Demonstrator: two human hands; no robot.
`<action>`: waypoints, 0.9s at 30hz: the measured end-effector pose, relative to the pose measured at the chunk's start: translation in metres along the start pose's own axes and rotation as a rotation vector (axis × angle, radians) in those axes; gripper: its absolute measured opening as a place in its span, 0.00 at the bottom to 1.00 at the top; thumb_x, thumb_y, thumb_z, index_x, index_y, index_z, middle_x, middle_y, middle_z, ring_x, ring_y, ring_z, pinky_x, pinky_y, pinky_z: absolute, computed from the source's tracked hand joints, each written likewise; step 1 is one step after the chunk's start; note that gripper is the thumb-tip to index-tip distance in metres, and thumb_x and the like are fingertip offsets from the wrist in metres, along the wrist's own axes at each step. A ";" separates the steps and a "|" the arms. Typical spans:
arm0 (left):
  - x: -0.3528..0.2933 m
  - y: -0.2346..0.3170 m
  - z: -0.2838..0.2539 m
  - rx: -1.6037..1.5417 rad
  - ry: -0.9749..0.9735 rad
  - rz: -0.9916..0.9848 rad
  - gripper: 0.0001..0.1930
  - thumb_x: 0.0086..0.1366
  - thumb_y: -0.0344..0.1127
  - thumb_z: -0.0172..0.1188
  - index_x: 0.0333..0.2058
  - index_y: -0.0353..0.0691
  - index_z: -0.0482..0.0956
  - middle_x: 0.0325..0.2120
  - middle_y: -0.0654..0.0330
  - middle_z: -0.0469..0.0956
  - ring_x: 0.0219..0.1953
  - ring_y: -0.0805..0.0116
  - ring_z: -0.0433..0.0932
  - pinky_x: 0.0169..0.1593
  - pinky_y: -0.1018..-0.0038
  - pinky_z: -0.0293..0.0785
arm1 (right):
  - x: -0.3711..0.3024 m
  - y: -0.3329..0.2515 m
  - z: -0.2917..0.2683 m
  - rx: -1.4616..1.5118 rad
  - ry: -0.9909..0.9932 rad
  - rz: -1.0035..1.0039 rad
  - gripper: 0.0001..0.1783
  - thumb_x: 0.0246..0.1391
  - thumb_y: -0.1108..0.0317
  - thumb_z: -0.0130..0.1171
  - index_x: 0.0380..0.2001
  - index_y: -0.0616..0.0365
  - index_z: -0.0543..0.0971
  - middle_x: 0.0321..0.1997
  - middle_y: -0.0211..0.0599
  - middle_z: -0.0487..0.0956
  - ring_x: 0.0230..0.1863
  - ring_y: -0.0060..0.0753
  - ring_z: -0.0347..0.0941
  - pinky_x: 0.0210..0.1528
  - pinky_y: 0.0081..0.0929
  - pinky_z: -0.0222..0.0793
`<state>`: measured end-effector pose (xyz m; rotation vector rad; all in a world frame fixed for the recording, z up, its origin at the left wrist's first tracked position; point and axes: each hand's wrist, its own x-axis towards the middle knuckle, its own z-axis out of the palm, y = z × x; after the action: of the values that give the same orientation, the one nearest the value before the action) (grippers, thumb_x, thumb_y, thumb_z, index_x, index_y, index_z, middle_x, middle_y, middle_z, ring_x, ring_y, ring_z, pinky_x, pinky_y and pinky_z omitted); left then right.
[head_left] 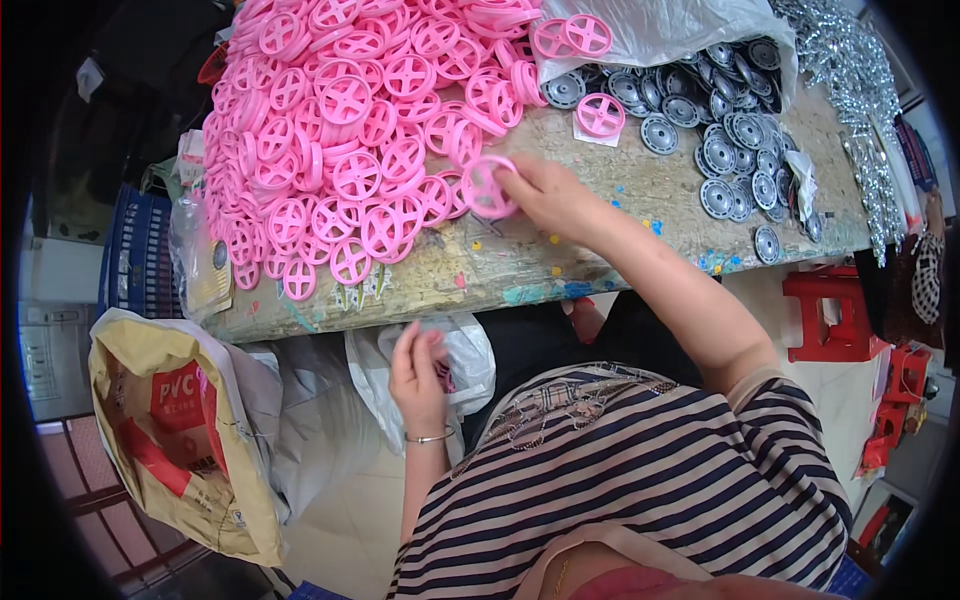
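My right hand [550,200] is closed on a pink wheel [488,187], a ring with crossed spokes, above the worktable beside the pile. My left hand [416,378], with a bracelet at the wrist, is below the table's front edge, over the mouth of a white plastic bag [478,362]. Its fingers are loosely bent and apart, somewhat blurred, and I see nothing held in them. Something small and pinkish shows behind this hand in the bag. A big heap of pink wheels [345,100] covers the table's left half.
Grey-black discs [717,152] spill from a white sack [670,35] at the right of the worktable [560,255]. Silver tinsel [850,90] hangs at the far right. A tan paper sack [265,480] stands open at the lower left; a red stool [830,315] stands at right.
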<state>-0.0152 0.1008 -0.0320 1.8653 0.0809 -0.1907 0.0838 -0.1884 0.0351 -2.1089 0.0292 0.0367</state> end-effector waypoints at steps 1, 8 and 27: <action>0.004 0.015 0.019 -0.206 -0.067 0.101 0.24 0.68 0.29 0.50 0.61 0.34 0.58 0.52 0.48 0.69 0.51 0.63 0.73 0.48 0.70 0.74 | -0.018 -0.005 -0.002 0.086 -0.054 -0.033 0.17 0.61 0.57 0.47 0.42 0.60 0.75 0.29 0.43 0.77 0.32 0.39 0.74 0.40 0.34 0.70; 0.014 0.066 0.102 -0.535 -0.446 -0.043 0.16 0.70 0.31 0.45 0.54 0.31 0.65 0.45 0.52 0.74 0.41 0.65 0.78 0.40 0.68 0.82 | -0.125 0.014 -0.011 0.078 0.045 -0.032 0.16 0.58 0.63 0.54 0.47 0.58 0.74 0.38 0.39 0.77 0.36 0.31 0.74 0.39 0.27 0.70; 0.006 0.063 0.109 -0.607 -0.462 -0.192 0.16 0.69 0.32 0.47 0.53 0.32 0.65 0.46 0.53 0.74 0.47 0.62 0.77 0.46 0.68 0.80 | -0.188 0.072 -0.116 0.259 0.608 0.297 0.22 0.60 0.70 0.51 0.57 0.57 0.65 0.37 0.30 0.73 0.31 0.14 0.67 0.27 0.15 0.64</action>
<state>-0.0096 -0.0220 -0.0051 1.1737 -0.0041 -0.6501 -0.1051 -0.3242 0.0398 -1.7714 0.6732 -0.4095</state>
